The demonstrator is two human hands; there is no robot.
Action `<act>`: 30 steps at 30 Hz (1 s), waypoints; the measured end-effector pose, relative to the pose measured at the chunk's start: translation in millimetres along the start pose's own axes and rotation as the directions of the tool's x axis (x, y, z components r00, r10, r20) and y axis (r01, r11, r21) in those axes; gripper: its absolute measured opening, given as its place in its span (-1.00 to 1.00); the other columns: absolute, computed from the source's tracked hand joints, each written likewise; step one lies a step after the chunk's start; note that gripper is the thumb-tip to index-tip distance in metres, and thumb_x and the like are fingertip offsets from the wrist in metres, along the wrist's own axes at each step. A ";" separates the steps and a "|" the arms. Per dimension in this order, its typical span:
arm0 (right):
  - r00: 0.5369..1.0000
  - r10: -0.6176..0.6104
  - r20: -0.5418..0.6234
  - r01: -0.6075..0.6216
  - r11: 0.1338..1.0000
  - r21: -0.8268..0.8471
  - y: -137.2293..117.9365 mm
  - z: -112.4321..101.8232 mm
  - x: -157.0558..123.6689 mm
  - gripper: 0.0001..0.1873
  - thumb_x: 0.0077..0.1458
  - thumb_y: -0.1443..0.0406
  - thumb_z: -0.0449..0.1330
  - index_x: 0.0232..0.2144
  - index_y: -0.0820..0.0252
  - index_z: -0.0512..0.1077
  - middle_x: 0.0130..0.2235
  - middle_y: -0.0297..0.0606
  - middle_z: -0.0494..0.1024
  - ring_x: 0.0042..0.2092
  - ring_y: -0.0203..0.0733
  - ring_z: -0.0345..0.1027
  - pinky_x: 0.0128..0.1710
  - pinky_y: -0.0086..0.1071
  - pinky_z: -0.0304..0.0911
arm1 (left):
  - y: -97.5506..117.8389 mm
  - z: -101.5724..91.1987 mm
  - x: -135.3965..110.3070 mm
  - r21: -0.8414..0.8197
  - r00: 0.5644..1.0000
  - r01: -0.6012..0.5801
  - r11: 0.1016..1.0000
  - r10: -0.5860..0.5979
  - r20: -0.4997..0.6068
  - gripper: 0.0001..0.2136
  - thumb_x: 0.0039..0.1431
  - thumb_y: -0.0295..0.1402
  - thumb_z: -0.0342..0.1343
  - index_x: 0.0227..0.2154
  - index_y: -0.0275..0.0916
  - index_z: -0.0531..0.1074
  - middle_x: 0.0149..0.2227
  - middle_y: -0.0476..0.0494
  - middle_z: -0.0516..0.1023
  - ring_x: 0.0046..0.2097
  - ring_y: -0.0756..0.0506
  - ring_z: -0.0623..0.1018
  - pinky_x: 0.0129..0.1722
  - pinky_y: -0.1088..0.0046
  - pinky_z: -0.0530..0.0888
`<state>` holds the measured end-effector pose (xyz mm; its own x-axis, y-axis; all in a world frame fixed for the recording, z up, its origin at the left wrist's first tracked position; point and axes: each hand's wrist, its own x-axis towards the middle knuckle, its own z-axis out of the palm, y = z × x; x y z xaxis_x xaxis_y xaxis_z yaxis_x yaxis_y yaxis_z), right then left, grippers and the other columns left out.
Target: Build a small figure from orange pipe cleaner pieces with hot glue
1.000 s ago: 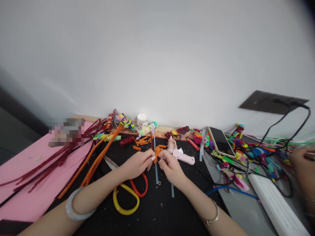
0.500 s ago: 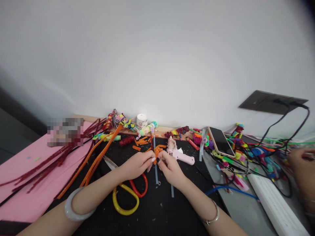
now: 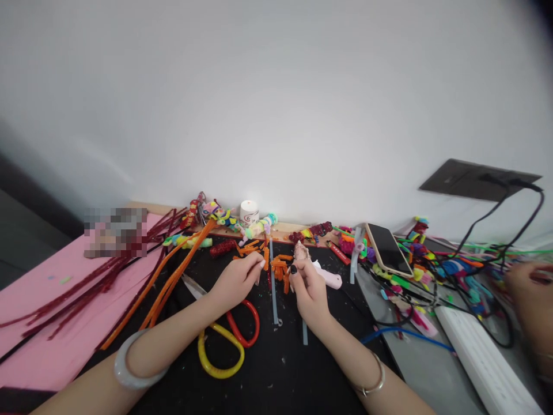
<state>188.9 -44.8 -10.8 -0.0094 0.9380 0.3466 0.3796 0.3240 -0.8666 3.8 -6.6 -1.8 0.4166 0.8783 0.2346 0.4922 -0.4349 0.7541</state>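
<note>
My left hand (image 3: 242, 279) is closed in a pinch above the black work surface. A short orange pipe cleaner piece (image 3: 266, 257) shows right at its fingertips; whether it is gripped I cannot tell. My right hand (image 3: 309, 291) is curled closed, thumb against fingers, over the pale pink glue gun (image 3: 330, 279). What it holds, if anything, is hidden. Between the hands lies a loose cluster of short orange pipe cleaner pieces (image 3: 280, 266). A translucent glue stick (image 3: 273, 294) runs between them too. Scissors (image 3: 220, 350) with one yellow and one red handle loop lie below my left hand.
Long orange pipe cleaners (image 3: 173, 282) and dark red ones (image 3: 99, 282) spread over pink sheeting (image 3: 38, 323) at left. Colourful pipe cleaner figures, a white roll (image 3: 249, 213) and a phone (image 3: 389, 249) line the back. A power strip (image 3: 484, 360), cables and another person's hand (image 3: 529, 300) are at right.
My hands have moved apart, the left one leftward and the right one rightward. The orange pieces that were between my fingers now show as a cluster between the hands.
</note>
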 end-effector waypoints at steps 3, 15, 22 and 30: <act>1.000 -0.029 0.001 0.029 0.999 -0.042 -0.5 -0.7 0.0 -0.89 0.17 0.32 -0.03 -0.37 0.15 0.26 -0.56 -0.44 0.25 -0.54 -0.32 0.13 -0.53 -0.46 0.05 | -1.3 1.1 1.3 0.032 1.000 -0.005 0.999 0.005 0.014 -0.78 0.27 -0.35 -0.17 -0.47 -0.21 0.28 -0.59 0.07 0.37 -0.53 0.00 0.40 -0.42 0.52 0.28; 0.996 -0.077 0.046 0.080 0.994 -0.070 -3.2 -0.3 1.7 -0.86 0.18 0.33 -0.05 -0.39 0.15 0.26 -0.54 -0.40 0.32 -0.52 -0.30 0.20 -0.48 -0.44 0.11 | -5.9 -0.3 1.5 0.269 0.993 0.048 0.962 -0.016 -0.117 -0.74 0.27 -0.37 -0.14 -0.05 -0.21 0.34 -0.27 -0.11 0.56 -0.27 -0.09 0.55 -0.27 0.46 0.41; 0.996 -0.074 0.055 0.077 0.995 -0.068 -2.5 0.1 1.4 -0.88 0.19 0.33 -0.04 -0.39 0.14 0.25 -0.54 -0.40 0.31 -0.52 -0.29 0.20 -0.48 -0.43 0.10 | -9.3 -8.0 3.0 0.608 0.977 0.208 0.767 -0.131 -0.169 -0.75 0.22 -0.36 -0.06 -0.06 -0.23 0.29 0.00 -0.20 0.38 -0.20 -0.14 0.53 -0.48 0.47 0.38; 0.993 -0.067 0.096 0.075 0.994 -0.076 -0.4 2.3 1.4 -0.88 0.19 0.33 -0.05 -0.38 0.15 0.25 -0.56 -0.42 0.27 -0.54 -0.30 0.15 -0.52 -0.44 0.06 | -14.4 -10.5 5.4 0.499 0.977 0.208 0.841 -0.157 -0.142 -0.93 0.20 -0.40 -0.04 -0.26 -0.19 0.30 -0.18 -0.09 0.44 -0.22 -0.11 0.52 -0.39 0.46 0.37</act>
<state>186.7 -43.3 -10.8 -0.1239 0.9215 0.3680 0.4474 0.3829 -0.8082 -9.1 6.5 -5.0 0.2214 0.9549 0.1980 0.8821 -0.2827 0.3768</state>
